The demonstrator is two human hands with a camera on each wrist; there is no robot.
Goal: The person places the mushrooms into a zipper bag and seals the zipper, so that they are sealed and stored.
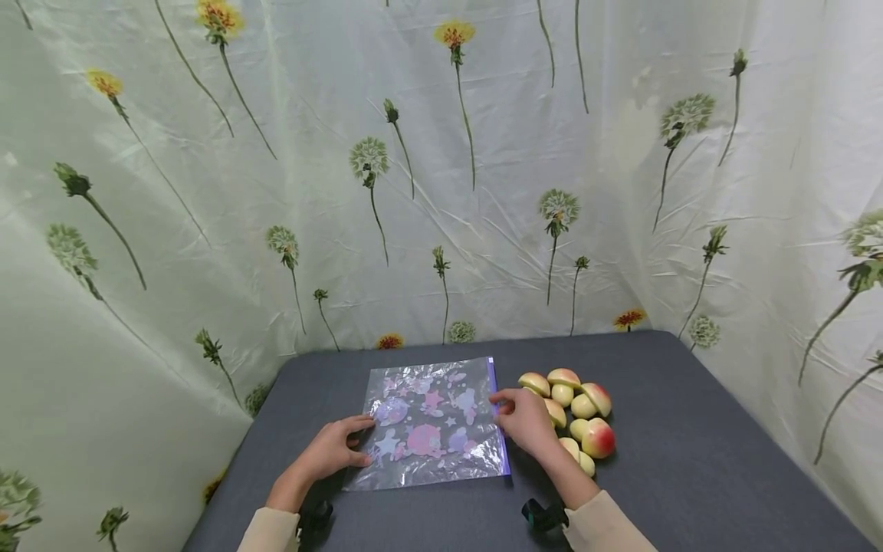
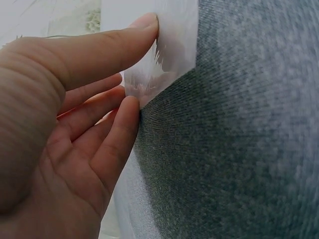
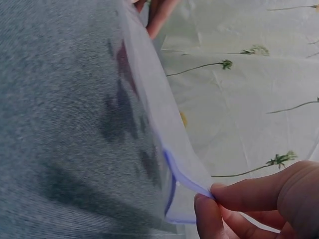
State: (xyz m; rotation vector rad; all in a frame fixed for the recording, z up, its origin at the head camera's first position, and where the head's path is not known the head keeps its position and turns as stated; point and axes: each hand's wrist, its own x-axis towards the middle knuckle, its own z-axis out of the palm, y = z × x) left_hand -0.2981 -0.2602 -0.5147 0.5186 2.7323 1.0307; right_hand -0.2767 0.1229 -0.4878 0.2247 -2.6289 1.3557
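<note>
A clear zip bag [image 1: 424,429] printed with pink and blue shapes lies flat on the dark table, its purple zip strip [image 1: 501,452] on the right side. My right hand [image 1: 527,422] pinches this purple edge between thumb and fingertips. In the right wrist view, the purple-edged layers [image 3: 182,177] stand apart at the mouth. At the opposite side, my left hand [image 1: 331,448] touches the bag's edge with fingers and thumb spread. From the left wrist, the thumb [image 2: 119,47] lies over the film and the fingers are rather straight at its edge.
Several mushroom-shaped pieces [image 1: 599,438], pale yellow with red-tinted caps, are grouped right of the bag, some partly behind my right hand. A dark grey cloth covers the table [image 1: 697,460]. A dandelion-print curtain [image 1: 428,230] hangs behind and along the sides.
</note>
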